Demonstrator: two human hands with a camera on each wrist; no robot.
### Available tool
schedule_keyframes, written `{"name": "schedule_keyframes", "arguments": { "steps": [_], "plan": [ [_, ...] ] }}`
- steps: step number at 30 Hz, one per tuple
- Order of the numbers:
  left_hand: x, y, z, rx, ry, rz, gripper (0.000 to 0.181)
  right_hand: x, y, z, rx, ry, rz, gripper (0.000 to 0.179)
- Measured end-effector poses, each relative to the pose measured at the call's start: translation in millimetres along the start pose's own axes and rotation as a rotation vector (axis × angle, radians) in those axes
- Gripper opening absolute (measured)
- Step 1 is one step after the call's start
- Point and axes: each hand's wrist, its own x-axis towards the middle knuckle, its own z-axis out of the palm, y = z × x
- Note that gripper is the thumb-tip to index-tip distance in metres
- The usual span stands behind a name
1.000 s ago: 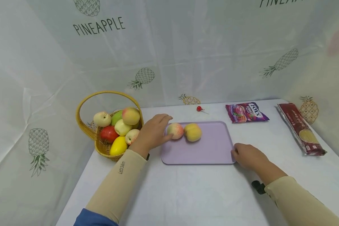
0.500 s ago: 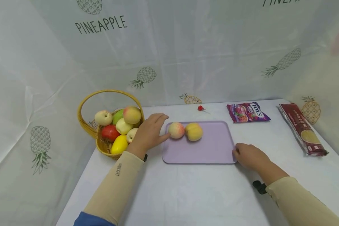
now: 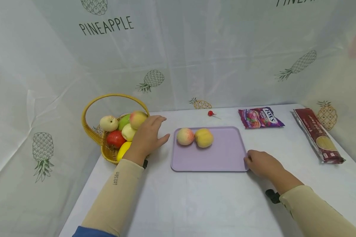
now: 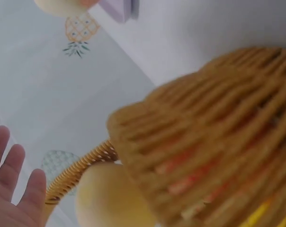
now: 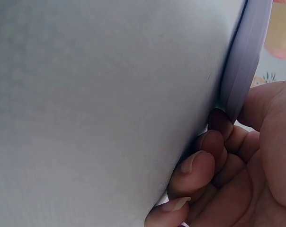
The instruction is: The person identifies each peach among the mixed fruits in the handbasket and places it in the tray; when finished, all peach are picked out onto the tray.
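My left hand is over the right side of a wicker basket of fruit, hiding part of it. Its fingers look extended and hold nothing; in the left wrist view they appear beside the woven wall. A lilac tray carries a pinkish peach and a yellow peach side by side, near its upper left corner. My right hand pinches the tray's right edge. In the right wrist view, the thumb lies against one face of the rim, with curled fingers at the other.
Several fruits fill the basket, among them a red one, a yellow one and a peach on top. Behind the tray lies a small red item. A purple candy bag and a dark red pasta packet lie at right.
My left hand has moved left, away from the pinkish peach on the tray, to the basket's right side. My right hand keeps its hold on the tray edge.
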Motion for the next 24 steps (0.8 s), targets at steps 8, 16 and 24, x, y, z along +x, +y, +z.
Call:
{"name": "schedule_keyframes", "arguments": {
  "steps": [8, 16, 24],
  "plan": [
    [-5.8, -9.3, -4.9, -0.016, 0.048, -0.02, 0.06, 0.1, 0, 1, 0.0, -0.001, 0.008, 0.043],
    [-9.1, -15.1, -11.0, -0.016, 0.06, -0.041, 0.059, -0.5, -1, 0, 0.005, -0.008, 0.009, 0.045],
    [-11.8, -28.3, -16.6, -0.005, 0.126, -0.031, 0.061, 0.3, 0, -2, 0.007, -0.002, -0.002, 0.037]
  ]
}}
